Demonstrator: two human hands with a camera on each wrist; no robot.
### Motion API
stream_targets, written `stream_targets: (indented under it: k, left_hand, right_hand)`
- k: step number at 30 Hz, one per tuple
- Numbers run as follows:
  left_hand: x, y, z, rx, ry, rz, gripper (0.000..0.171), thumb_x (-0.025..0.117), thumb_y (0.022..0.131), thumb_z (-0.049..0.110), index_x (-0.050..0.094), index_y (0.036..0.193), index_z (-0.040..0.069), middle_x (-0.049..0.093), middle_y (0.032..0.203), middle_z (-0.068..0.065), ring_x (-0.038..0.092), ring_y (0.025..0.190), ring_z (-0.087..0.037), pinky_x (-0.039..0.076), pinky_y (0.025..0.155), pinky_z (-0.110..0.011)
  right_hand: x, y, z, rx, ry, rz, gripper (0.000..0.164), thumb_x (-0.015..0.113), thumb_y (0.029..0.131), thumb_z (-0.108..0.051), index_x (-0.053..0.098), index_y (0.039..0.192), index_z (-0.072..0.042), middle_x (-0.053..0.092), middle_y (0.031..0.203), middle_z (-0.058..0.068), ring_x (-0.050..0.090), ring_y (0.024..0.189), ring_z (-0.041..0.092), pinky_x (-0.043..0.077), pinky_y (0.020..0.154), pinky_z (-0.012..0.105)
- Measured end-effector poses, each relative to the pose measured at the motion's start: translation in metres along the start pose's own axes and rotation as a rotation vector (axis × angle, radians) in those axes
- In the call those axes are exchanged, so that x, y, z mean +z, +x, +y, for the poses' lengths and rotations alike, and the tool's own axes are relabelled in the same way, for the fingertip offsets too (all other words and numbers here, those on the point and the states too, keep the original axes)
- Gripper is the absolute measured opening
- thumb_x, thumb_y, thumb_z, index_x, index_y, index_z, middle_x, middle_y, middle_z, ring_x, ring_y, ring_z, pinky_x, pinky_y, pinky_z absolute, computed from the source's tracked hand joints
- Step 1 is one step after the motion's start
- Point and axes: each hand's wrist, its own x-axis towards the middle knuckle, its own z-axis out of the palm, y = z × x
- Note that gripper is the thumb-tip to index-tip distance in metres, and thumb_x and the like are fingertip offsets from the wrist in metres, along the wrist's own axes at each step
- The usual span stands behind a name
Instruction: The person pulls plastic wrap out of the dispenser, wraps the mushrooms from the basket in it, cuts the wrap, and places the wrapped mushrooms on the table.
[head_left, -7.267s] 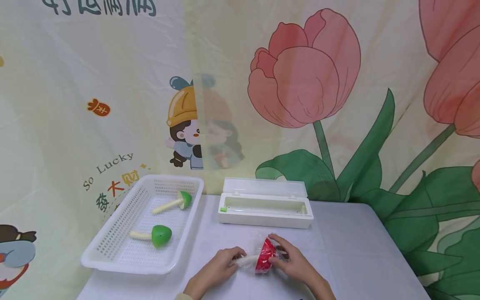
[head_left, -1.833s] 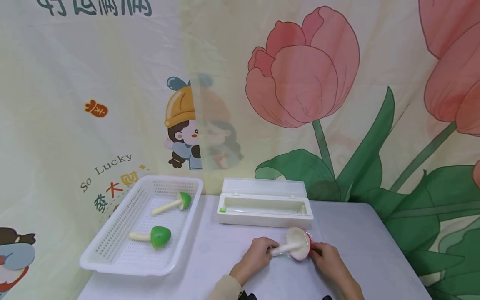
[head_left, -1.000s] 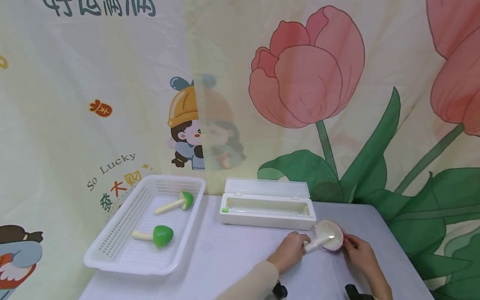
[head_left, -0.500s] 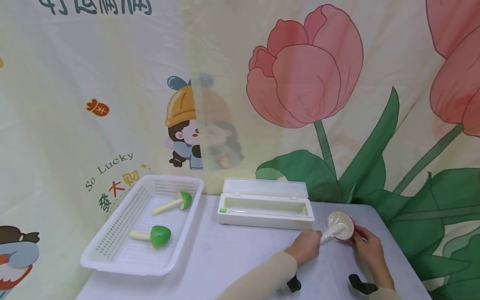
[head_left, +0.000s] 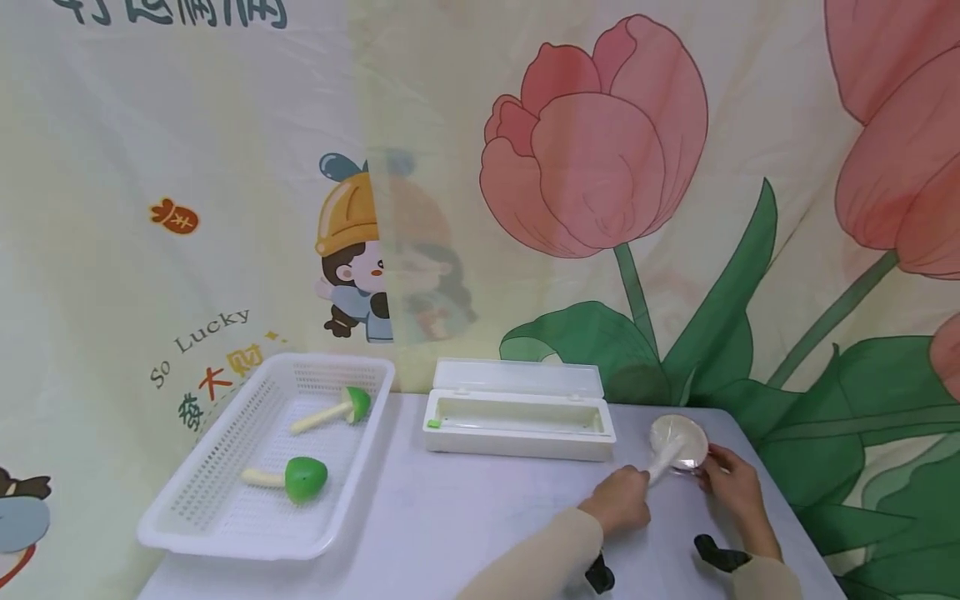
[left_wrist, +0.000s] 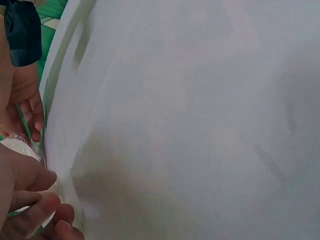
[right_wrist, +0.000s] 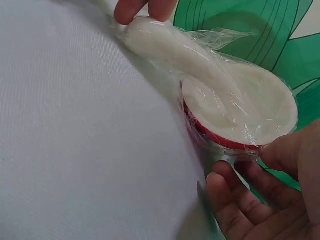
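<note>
A toy mushroom [head_left: 678,440] with a red cap and pale stem, wrapped in clear plastic, is at the right side of the table. The pale underside of its cap faces up. My left hand [head_left: 618,500] grips the stem end; in the left wrist view its fingers are curled in at the lower left. My right hand [head_left: 737,490] pinches the cap's edge from the right. In the right wrist view, the thumb of that hand [right_wrist: 270,190] lies at the red rim, and crinkled plastic spreads around the mushroom [right_wrist: 235,105].
A white perforated basket [head_left: 225,546] at the left holds two green-capped toy mushrooms, a nearer one [head_left: 305,480] and a farther one [head_left: 356,405]. A long white box [head_left: 517,444] stands at the back middle, its lid [head_left: 517,377] raised. A printed curtain hangs behind the table.
Both hands have carried the wrapped red mushroom from the front middle to the back right of the table. Its cap has turned from facing right to underside up. Basket and box have stayed put.
</note>
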Motion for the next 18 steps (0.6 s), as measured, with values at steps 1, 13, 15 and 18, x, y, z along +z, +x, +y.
stream_targets:
  k: [1, 13, 15, 18]
  left_hand:
    - [0.000, 0.000, 0.000, -0.015, -0.011, 0.005, 0.019, 0.078, 0.080, 0.015, 0.067, 0.094, 0.017, 0.055, 0.080, 0.006, 0.048, 0.065, -0.007, 0.041, 0.054, -0.023]
    - [-0.012, -0.013, -0.014, 0.068, 0.000, 0.072, 0.025, 0.073, 0.083, 0.015, 0.077, 0.107, 0.020, 0.069, 0.094, 0.006, 0.060, 0.079, -0.009, 0.046, 0.060, -0.021]
    - [-0.020, -0.017, -0.022, 0.129, -0.011, 0.071, 0.032, 0.072, 0.085, 0.014, 0.077, 0.116, 0.018, 0.073, 0.103, 0.005, 0.065, 0.090, -0.007, 0.049, 0.067, -0.017]
    - [-0.032, -0.025, -0.034, 0.193, -0.026, 0.059, 0.033, 0.069, 0.088, 0.013, 0.075, 0.120, 0.016, 0.075, 0.111, 0.005, 0.066, 0.100, -0.004, 0.050, 0.076, -0.014]
  right_hand:
    - [0.000, 0.000, 0.000, 0.003, -0.001, 0.004, 0.051, 0.048, 0.108, -0.023, 0.045, 0.146, 0.009, 0.052, 0.136, 0.034, 0.061, 0.078, -0.003, 0.058, 0.068, 0.020]
    - [-0.010, -0.004, -0.009, -0.070, -0.162, 0.067, 0.054, 0.046, 0.106, -0.019, 0.035, 0.153, 0.007, 0.051, 0.140, 0.037, 0.059, 0.119, 0.049, 0.057, 0.088, 0.046]
    - [-0.013, -0.007, -0.016, -0.122, -0.181, 0.087, 0.052, 0.046, 0.106, -0.015, 0.037, 0.151, 0.008, 0.051, 0.139, 0.037, 0.053, 0.126, 0.054, 0.052, 0.096, 0.058]
    - [-0.016, -0.013, -0.030, -0.182, -0.195, 0.086, 0.050, 0.046, 0.106, -0.015, 0.039, 0.150, 0.008, 0.051, 0.139, 0.037, 0.050, 0.127, 0.055, 0.049, 0.097, 0.064]
